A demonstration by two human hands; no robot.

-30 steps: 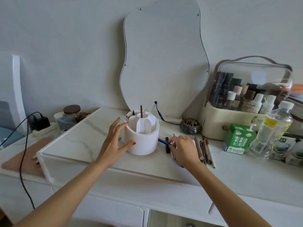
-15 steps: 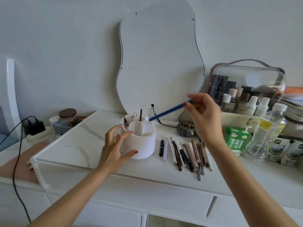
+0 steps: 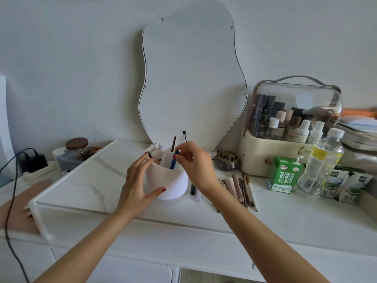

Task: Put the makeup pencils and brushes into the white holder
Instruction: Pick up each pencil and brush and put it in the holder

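**Blue pencil goes into the white holder**

The white holder stands on the marble-patterned top, in front of the wavy mirror. The left hand grips its left side, thumb on the front wall and fingers at the rim. The right hand is above the holder; its thumb and forefinger are pinched on the top end of a blue pencil, which stands almost upright with its lower part already inside the holder (which compartment, I cannot tell). A brown pencil and some thin tools also stick up from the holder.

Just right of the holder, partly hidden under the right wrist, the remaining pencils and brushes lie in a row on the top. Further right are a green carton, a clear bottle and a cosmetics case.
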